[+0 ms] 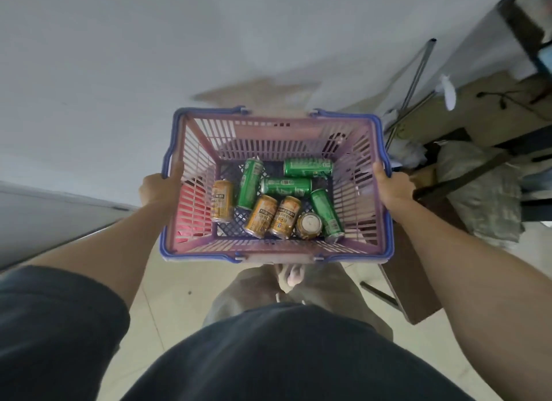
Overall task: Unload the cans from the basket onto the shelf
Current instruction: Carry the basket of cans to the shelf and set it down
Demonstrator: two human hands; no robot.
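Pale tiled floor and a plain white wall frame a pink slatted basket with a blue rim, held up in the air. Left hand grips the left rim, right hand the right rim, fingers of each curled tight around the edge. Inside lie eight cans: four green cans toward the far and right sides, three gold cans lying flat nearer, one gold can standing upright.
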